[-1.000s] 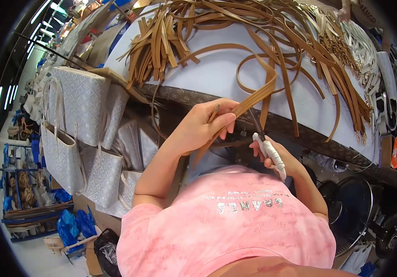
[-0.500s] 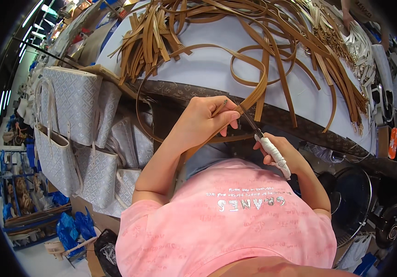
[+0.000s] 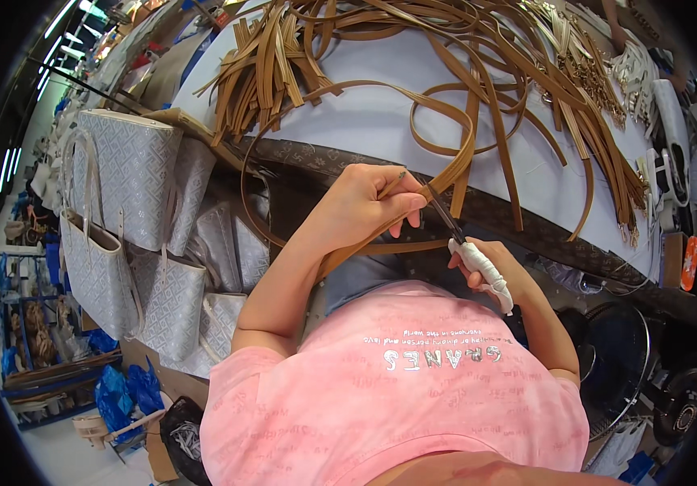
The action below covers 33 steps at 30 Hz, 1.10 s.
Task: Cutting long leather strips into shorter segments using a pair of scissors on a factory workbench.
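Observation:
My left hand [image 3: 369,202] pinches a long brown strap [image 3: 336,257], which passes under the wrist and loops out to the left. Up toward the table the strap continues in a curl over the white surface. A thin stick with a dark tip [image 3: 394,183] pokes out between the same hand's fingers; its other end is hidden. My right hand [image 3: 486,257] is closed around the white-wrapped handle of a slim dark metal tool [image 3: 446,217]. That tool's tip meets or nearly meets the strap at my left fingertips; whether its shafts are scissor blades I cannot tell.
Many brown straps [image 3: 272,77] lie in heaps on the white table [image 3: 365,121], some over its dark patterned front edge. Pale patterned handbags [image 3: 126,178] stand at the left. A black fan [image 3: 616,364] is at the lower right. Another person's arm [image 3: 612,24] shows at the far right.
The tool and my right hand have shifted very slightly to the right and down. Both hands keep their hold, and the view has moved a little.

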Each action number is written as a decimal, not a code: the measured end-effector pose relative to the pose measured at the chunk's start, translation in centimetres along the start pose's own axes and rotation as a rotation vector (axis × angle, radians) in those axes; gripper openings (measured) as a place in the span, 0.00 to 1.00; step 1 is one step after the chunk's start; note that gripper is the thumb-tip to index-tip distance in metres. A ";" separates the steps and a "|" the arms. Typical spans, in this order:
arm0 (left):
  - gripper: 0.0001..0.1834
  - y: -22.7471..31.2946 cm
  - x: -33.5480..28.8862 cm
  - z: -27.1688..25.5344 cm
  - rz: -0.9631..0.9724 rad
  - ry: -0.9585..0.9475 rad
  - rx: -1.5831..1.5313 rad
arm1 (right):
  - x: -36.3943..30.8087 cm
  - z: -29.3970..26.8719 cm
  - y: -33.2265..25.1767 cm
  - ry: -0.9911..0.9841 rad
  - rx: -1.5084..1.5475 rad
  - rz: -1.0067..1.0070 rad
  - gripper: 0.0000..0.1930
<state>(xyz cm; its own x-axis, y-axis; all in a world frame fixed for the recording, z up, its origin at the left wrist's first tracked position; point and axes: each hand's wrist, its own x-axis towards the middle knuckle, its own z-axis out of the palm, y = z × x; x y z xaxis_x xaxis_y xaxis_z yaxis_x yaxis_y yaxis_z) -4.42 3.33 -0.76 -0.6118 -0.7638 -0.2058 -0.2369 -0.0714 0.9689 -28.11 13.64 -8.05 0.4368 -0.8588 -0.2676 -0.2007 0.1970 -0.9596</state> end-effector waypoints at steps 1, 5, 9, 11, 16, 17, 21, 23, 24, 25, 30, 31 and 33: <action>0.07 -0.1 0.1 0.0 -0.004 0.006 -0.003 | 0.0 0.2 0.1 0.042 0.042 0.018 0.17; 0.07 -1.2 0.5 -0.5 0.004 0.093 0.054 | 1.3 0.3 1.3 0.155 0.178 0.074 0.17; 0.10 -2.7 -3.9 -2.8 -0.113 0.287 0.464 | 3.1 -0.8 4.3 0.254 0.293 0.118 0.19; 0.18 -9.0 -6.5 -5.7 -0.242 0.376 0.516 | 4.0 -1.3 5.2 0.306 0.332 0.133 0.20; 0.23 -26.2 -14.7 -10.5 -0.964 0.391 0.514 | 4.8 -1.1 6.1 0.278 0.237 0.093 0.23; 0.23 -28.5 -15.5 -10.6 -0.791 0.583 0.262 | 4.9 -1.1 6.1 0.249 0.247 0.072 0.18; 0.30 -29.7 -12.7 -9.5 -0.289 0.598 -0.599 | 4.7 -0.9 5.8 0.221 0.255 0.056 0.11; 0.25 -29.3 -10.1 -8.4 -0.172 0.669 -0.928 | 4.8 -0.5 5.3 0.252 0.255 0.078 0.12; 0.25 -28.6 -9.2 -8.4 -0.171 0.658 -0.929 | 4.9 -0.2 5.3 0.263 0.253 0.077 0.12; 0.23 -27.7 -8.3 -8.4 -0.146 0.572 -0.851 | 5.1 0.1 5.5 0.238 0.327 0.059 0.11; 0.17 -17.2 -5.2 -4.4 0.055 0.331 -0.628 | 4.9 3.9 3.1 0.266 0.146 -0.134 0.17; 0.15 -14.7 -4.8 -3.7 0.134 0.308 -0.590 | 5.0 4.5 2.9 0.282 0.141 -0.132 0.17; 0.14 -10.8 -4.0 -3.3 0.168 0.291 -0.492 | 5.5 5.1 2.7 0.344 -0.125 -0.165 0.16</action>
<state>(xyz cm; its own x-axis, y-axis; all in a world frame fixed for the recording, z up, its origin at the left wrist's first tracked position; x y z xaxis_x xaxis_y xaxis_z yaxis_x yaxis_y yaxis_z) 3.07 5.08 -9.95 -0.3618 -0.9299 -0.0656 0.2658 -0.1703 0.9489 -21.72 11.84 -12.53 0.1570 -0.9865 -0.0459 -0.2666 0.0024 -0.9638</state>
